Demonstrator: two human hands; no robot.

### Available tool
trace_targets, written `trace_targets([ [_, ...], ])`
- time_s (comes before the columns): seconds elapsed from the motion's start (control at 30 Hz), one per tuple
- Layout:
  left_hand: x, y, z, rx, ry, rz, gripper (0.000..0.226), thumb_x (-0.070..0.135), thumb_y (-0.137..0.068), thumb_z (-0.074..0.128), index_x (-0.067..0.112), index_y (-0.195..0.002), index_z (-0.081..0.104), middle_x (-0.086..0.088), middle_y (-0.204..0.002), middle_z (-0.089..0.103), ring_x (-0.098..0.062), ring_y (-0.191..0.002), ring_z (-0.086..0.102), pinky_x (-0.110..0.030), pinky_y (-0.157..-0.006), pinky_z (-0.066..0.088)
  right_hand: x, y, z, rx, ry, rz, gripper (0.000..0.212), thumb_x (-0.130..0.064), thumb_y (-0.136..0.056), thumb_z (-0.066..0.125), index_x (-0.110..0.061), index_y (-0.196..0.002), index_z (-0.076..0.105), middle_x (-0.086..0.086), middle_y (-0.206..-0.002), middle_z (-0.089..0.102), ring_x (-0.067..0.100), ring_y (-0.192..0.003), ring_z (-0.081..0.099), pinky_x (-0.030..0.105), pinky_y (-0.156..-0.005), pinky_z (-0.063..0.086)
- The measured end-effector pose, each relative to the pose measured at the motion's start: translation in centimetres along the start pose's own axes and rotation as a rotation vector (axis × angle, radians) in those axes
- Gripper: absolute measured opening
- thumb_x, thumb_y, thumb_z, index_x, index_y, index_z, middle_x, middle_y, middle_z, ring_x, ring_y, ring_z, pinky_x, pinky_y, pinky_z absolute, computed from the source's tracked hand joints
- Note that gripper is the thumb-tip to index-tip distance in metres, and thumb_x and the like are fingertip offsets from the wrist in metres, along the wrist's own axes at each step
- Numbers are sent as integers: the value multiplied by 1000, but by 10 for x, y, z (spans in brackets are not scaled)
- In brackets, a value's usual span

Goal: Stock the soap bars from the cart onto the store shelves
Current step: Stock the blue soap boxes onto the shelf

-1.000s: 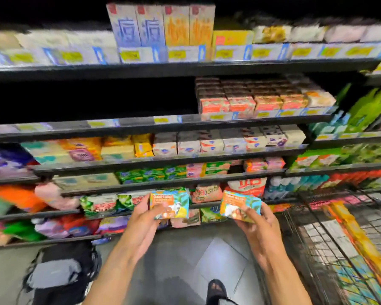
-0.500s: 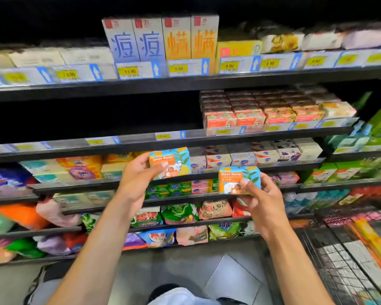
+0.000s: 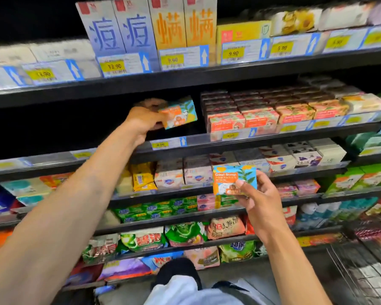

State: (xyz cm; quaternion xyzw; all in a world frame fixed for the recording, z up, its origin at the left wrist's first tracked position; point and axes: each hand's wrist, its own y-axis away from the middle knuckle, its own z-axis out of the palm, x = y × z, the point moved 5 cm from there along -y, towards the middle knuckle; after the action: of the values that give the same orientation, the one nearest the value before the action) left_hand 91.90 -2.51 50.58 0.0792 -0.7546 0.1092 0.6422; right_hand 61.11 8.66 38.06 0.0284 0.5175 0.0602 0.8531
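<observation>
My left hand (image 3: 143, 122) grips a blue-and-orange Goat Soap box (image 3: 180, 114) and holds it inside the dark gap of the second shelf (image 3: 273, 137), just left of the rows of red Goat Soap boxes (image 3: 260, 115). The box is tilted and I cannot tell whether it touches the shelf floor. My right hand (image 3: 260, 201) holds a second blue-and-orange Goat Soap box (image 3: 231, 179) upright in front of the lower shelves, its label facing me. A corner of the wire cart (image 3: 365, 274) shows at the lower right.
The top shelf carries tall blue and orange cartons (image 3: 145, 25) behind yellow price tags. Shelves below hold white soap boxes (image 3: 295, 157), yellow packs (image 3: 142, 177), green packs (image 3: 154, 211) and bagged goods (image 3: 185, 235). The second shelf left of my hand is a dark space.
My left hand has risen from the third shelf level into the second shelf gap with its box. My right hand has stayed low with its box. The view has moved closer.
</observation>
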Motion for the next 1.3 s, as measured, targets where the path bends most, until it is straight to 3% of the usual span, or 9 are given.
trace_targets([
  [0.17, -10, -62, 12, -59, -164, 1, 39, -4, -82, 76, 22, -108, 61, -7, -111, 66, -20, -104, 64, -37, -89, 57, 11, -21, 5, 11, -41, -18, 46, -10, -78, 78, -7, -121, 61, 15, -114, 74, 28, -104, 73, 29, -81, 59],
  [0.37, -30, -108, 19, -109, -195, 11, 30, -3, -87, 72, 19, -100, 58, 0, -97, 64, -10, -89, 62, -18, -69, 55, 17, -39, 7, 34, -79, -44, 46, -8, -77, 77, -7, -121, 62, 15, -113, 75, 28, -104, 73, 32, -84, 59],
  [0.5, -36, -131, 17, -121, -288, 61, 35, -2, -84, 76, 15, -110, 61, -7, -110, 66, -20, -103, 62, -35, -94, 53, 17, -45, 11, 26, -82, -68, 43, -6, -78, 75, -5, -119, 62, 16, -111, 75, 28, -102, 73, 29, -80, 60],
  [0.7, -34, -138, 19, -128, -368, 106, 39, 1, -82, 79, 17, -112, 62, -7, -111, 66, -20, -106, 62, -39, -102, 52, 15, -46, 19, 13, -78, -84, 47, -6, -80, 75, -2, -124, 59, 19, -116, 73, 34, -108, 71, 34, -86, 60],
  [0.87, -11, -100, 6, -143, -393, 155, 61, 13, -85, 80, 17, -141, 55, 0, -141, 56, -12, -129, 51, -26, -107, 43, 4, -41, 31, 0, -93, -110, 49, -11, -77, 76, -8, -124, 62, 14, -113, 75, 30, -107, 71, 35, -89, 58],
  [1.0, 19, -6, 7, -165, -402, 328, 35, 15, -92, 73, 29, -123, 65, 23, -125, 61, 14, -113, 54, -5, -95, 39, -9, -38, 49, -33, -104, -140, 44, -9, -78, 75, -11, -120, 65, 8, -110, 76, 20, -103, 72, 23, -82, 57],
  [1.1, 20, 59, 18, -315, -298, 337, 28, 17, -91, 73, 21, -118, 69, 12, -119, 70, -2, -114, 64, -17, -95, 50, -18, -37, 67, -63, -67, -186, 44, -10, -76, 76, -13, -120, 67, 9, -111, 75, 20, -103, 72, 23, -80, 57],
  [1.17, 18, 84, 24, -398, -308, 320, 39, 25, -84, 78, 19, -121, 68, 8, -120, 71, -10, -113, 67, -25, -92, 55, -24, -36, 80, -104, -31, -231, 43, -13, -77, 78, -14, -118, 68, 9, -112, 75, 21, -103, 72, 24, -79, 57],
  [1.3, 23, 94, 20, -366, -354, 333, 38, 26, -79, 83, 23, -115, 71, 12, -109, 75, -9, -103, 70, -29, -89, 58, -31, -36, 100, -162, 32, -319, 45, -17, -80, 78, -15, -123, 66, 6, -114, 75, 17, -103, 71, 23, -78, 55],
])
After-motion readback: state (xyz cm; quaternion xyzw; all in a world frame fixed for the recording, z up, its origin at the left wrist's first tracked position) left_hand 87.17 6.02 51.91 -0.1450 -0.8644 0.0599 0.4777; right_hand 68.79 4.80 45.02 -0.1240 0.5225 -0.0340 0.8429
